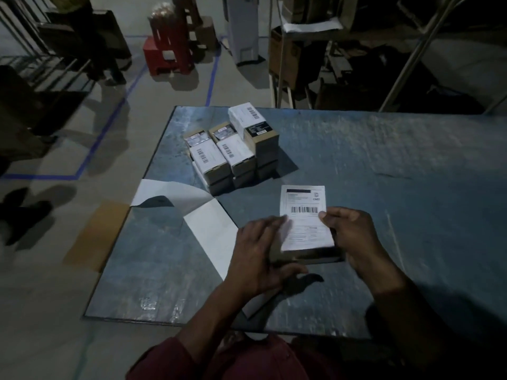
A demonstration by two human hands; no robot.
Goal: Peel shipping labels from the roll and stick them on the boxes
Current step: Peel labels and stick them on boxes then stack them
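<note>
From the head camera, a worn blue-grey tabletop (356, 160) fills the middle of the view in dim light. Beyond its far edge stand red plastic stools (167, 50), a pale upright appliance (244, 28) and a metal rack (310, 31) loaded with cartons; blue tape lines (109, 124) run across the concrete floor, and a flat piece of brown cardboard (93, 237) lies on the floor by the tabletop's left edge. Toward the far left of the tabletop sits a stack of small boxes (233, 154), each top one already carrying a white barcoded label. A long strip of white backing paper (203, 218) trails from under the left forearm across the tabletop and curls over the left edge; nothing lies between the hands and the stack.

The shipping label (304, 215) is white, with a black bar along its top, a barcode across the middle and fine print below. Its lower half lies on a dark box (307, 255) near the front of the tabletop, while its upper half sticks out past the box's far edge.

The left hand (260, 253) rests with fingers straight and flat, pressing the label's left side, thumb spread along the box's near side. The right hand (348, 231) curls its fingers round the box's right end, with the thumb tip touching the label's right edge.
</note>
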